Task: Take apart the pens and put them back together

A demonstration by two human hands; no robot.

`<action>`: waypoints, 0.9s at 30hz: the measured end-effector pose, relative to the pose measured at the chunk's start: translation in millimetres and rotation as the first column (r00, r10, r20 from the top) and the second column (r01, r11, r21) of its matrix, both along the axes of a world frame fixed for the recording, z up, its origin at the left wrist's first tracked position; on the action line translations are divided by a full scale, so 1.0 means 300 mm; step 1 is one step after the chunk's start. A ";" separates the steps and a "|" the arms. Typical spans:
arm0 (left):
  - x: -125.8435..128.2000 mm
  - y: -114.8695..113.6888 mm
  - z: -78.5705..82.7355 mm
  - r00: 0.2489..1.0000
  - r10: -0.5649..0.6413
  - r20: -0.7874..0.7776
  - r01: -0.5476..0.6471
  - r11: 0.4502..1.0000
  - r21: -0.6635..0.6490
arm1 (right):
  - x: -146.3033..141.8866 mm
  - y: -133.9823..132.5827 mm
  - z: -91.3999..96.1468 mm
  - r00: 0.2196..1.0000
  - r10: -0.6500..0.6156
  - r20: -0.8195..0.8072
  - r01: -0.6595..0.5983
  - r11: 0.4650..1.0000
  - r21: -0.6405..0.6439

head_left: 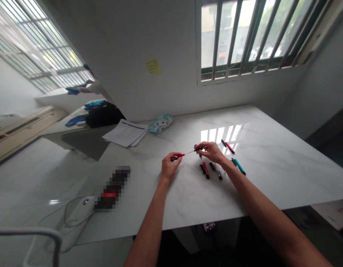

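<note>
My left hand (169, 165) is closed around the red end of a thin pen part (188, 152). My right hand (212, 151) pinches the other, black end, so the piece spans between both hands just above the white marble table (271, 174). Below my right hand lie a red and black pen (205, 170) and a dark pen (217, 172). A teal pen (239, 166) rests right of my wrist, and a red pen (229, 147) lies beyond it.
A stack of printed papers (125, 132) and a blue wipes packet (160, 123) sit at the table's back left. A blurred dark object (112, 188) and a white device with cables (77, 215) lie at the near left. A barred window (252, 37) is behind.
</note>
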State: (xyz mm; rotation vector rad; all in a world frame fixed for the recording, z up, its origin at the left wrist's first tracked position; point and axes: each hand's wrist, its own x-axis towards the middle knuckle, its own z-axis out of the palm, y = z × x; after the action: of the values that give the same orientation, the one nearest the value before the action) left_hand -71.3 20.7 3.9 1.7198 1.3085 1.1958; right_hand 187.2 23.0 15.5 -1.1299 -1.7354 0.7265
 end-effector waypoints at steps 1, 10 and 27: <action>0.002 -0.003 0.003 1.000 -0.004 -0.004 0.004 1.000 0.006 | -0.003 0.001 -0.004 1.000 0.001 0.001 -0.001 1.000 -0.004; 0.027 -0.029 0.017 0.989 -0.117 -0.087 0.121 0.992 0.044 | -0.044 -0.018 -0.018 0.992 0.122 -0.027 -0.122 0.992 -0.015; 0.026 -0.034 0.022 0.986 -0.132 -0.099 0.143 0.983 0.115 | -0.049 -0.024 -0.019 0.988 0.133 0.081 -0.125 0.988 -0.089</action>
State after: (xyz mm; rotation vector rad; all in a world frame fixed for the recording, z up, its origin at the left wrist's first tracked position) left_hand -63.3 10.4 10.4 1.9392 1.1678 1.1493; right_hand 172.5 16.0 9.8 -1.1276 -1.8798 0.8472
